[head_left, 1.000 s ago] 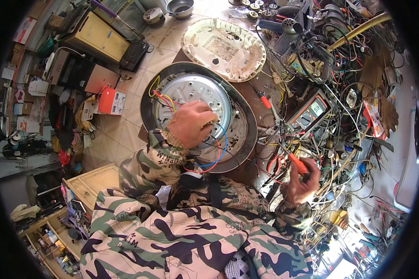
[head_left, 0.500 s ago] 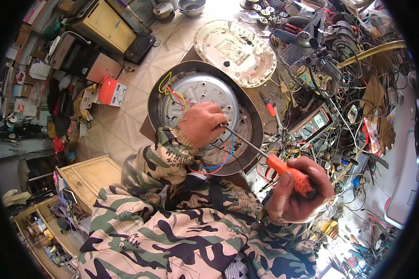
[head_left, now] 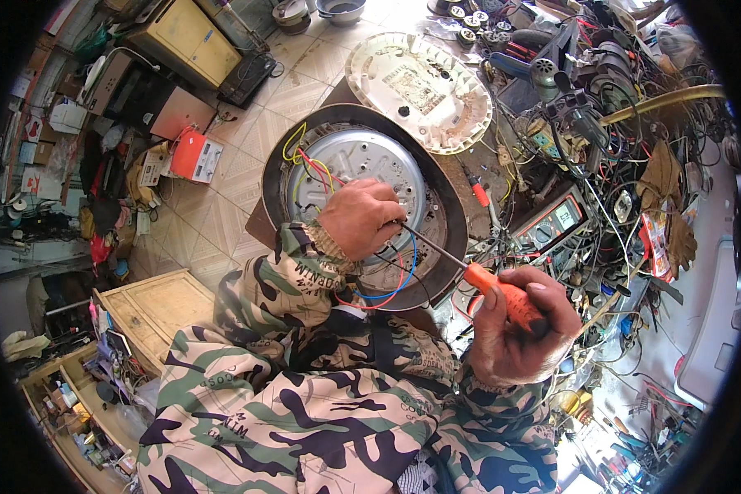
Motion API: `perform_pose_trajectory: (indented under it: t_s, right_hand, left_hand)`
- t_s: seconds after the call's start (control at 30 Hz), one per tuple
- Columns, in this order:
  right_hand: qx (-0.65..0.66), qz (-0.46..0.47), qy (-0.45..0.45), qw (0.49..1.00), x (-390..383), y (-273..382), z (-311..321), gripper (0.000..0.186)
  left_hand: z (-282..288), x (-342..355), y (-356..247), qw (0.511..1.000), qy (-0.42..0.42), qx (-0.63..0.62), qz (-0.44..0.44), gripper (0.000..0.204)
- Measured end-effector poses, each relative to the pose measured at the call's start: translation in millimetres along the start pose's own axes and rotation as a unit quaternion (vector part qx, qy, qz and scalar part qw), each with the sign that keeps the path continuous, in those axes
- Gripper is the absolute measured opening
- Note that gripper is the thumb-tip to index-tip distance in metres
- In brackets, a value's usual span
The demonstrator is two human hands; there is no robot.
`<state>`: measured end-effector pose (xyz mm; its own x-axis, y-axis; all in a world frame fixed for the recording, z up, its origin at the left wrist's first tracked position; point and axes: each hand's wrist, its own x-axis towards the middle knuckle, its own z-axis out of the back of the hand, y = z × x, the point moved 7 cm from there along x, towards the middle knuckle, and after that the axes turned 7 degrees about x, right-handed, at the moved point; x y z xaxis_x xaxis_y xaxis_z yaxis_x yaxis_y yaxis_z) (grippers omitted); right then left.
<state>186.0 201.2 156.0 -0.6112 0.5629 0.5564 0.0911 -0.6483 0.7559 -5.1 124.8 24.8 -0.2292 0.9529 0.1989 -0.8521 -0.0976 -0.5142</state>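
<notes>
In front of me lies an upturned round appliance base [head_left: 273, 185] with a dark rim and a silver metal disc [head_left: 361, 153] inside. My right hand [head_left: 528, 325] is closed around the orange handle of a screwdriver [head_left: 440, 253], its shaft slanting up and left. Over the disc, my left hand [head_left: 362, 218] pinches near the screwdriver's tip; whatever is under its fingers is hidden. Yellow and red wires [head_left: 311, 162] rise from the disc's left side. A blue wire [head_left: 412, 265] and a red one loop out below my left hand.
Beyond the base rests a round cream plastic cover [head_left: 416, 78]. To the right are a multimeter [head_left: 552, 224], an orange-handled tool [head_left: 479, 194] and heaps of tangled cables [head_left: 626, 148]. A wooden drawer unit [head_left: 156, 313] stands at the left, with an orange-and-white box [head_left: 196, 158] farther off.
My right hand and the screwdriver handle have shifted slightly left and up. The left hand stays at the screwdriver's tip with hardly any movement.
</notes>
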Motion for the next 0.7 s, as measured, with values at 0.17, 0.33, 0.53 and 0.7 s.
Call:
perform_pose_trajectory:
  t_s: [0.17, 0.33, 0.53, 0.7]
  right_hand:
    - [0.02, 0.011, 0.025, 0.999, 12, 6, -6, 0.046]
    - [0.012, -0.005, 0.044, 0.999, 35, 12, -10, 0.034]
    - [-0.067, 0.083, 0.101, 0.989, 69, 33, -34, 0.026]
    - [0.236, -0.103, 0.049, 0.965, 62, 7, -51, 0.01]
  left_hand:
    - [0, 1, 0, 1.0, 0.006, 0.002, -0.004, 0.017]
    - [1, 2, -2, 1.0, 0.001, 0.002, -0.007, 0.016]
    - [-1, 1, 1, 1.0, 0.002, 0.0, -0.005, 0.017]
    - [-1, 3, 1, 1.0, -0.002, 0.002, -0.01, 0.013]
